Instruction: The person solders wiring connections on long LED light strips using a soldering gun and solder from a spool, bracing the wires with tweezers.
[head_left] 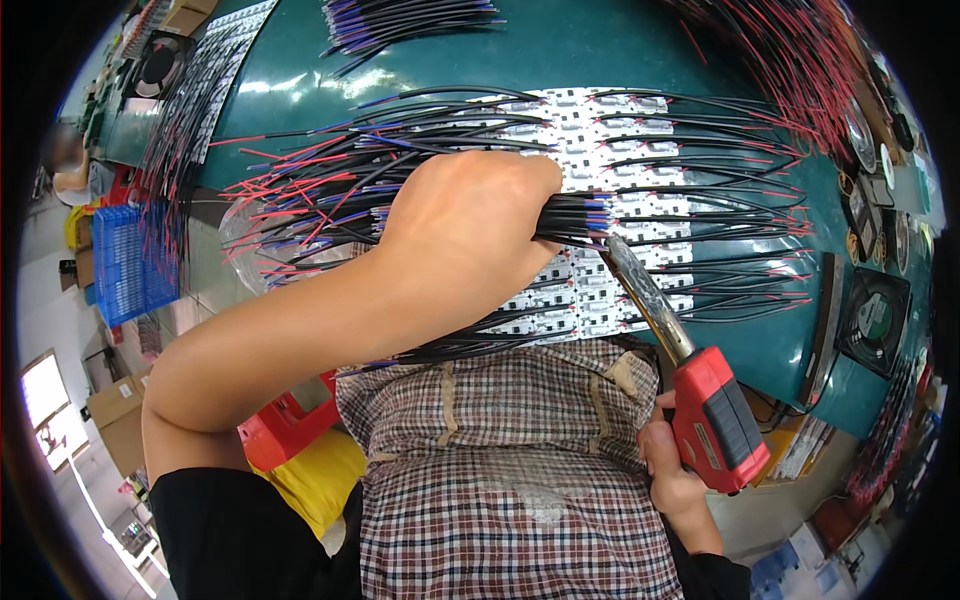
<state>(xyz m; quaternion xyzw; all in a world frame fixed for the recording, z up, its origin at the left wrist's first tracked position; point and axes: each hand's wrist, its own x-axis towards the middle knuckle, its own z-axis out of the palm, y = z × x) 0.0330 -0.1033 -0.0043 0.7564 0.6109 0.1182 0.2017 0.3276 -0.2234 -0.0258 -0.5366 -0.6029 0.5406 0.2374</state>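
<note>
A white circuit board panel [655,175] lies on the table in front of me, with black wires running off both its sides. Closed around a bundle of black wires [578,216], my left hand [480,215] is over the middle of the panel. The bundle's stripped ends point right. In my right hand [672,468] is a red and black soldering iron [715,420], gripped by its handle near the table's front edge. Its metal barrel slants up and left, with the tip close to the wire ends. Whether the tip touches them I cannot tell.
More wires lie in a bundle [400,25] at the far edge and in a red-and-black heap [790,60] at far right. A black fan [873,322] sits on the right, another fan [160,65] at far left. A blue basket [130,262] stands left of the green table [290,90].
</note>
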